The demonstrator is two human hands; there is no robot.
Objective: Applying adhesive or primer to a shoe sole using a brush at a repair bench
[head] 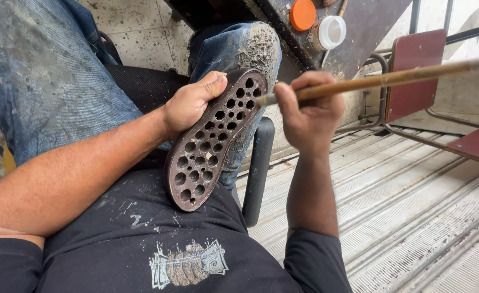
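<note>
My left hand (191, 103) grips a dark brown shoe sole (212, 142) by its left edge, with the thumb over the top rim. The sole has several round holes and rests tilted against my lap and my right knee in stained jeans (245, 46). My right hand (311, 111) holds a long wooden stick (391, 79), like a brush handle, that runs off to the upper right. The stick's near tip sits at the sole's upper right edge.
An orange lid (303, 13) and an open white jar (328, 32) lie on a dark work surface (369, 32) beyond my knee. A black chair arm (257, 171) stands beside my lap. Dark red metal seats (416, 73) and a ribbed metal floor (413, 217) fill the right.
</note>
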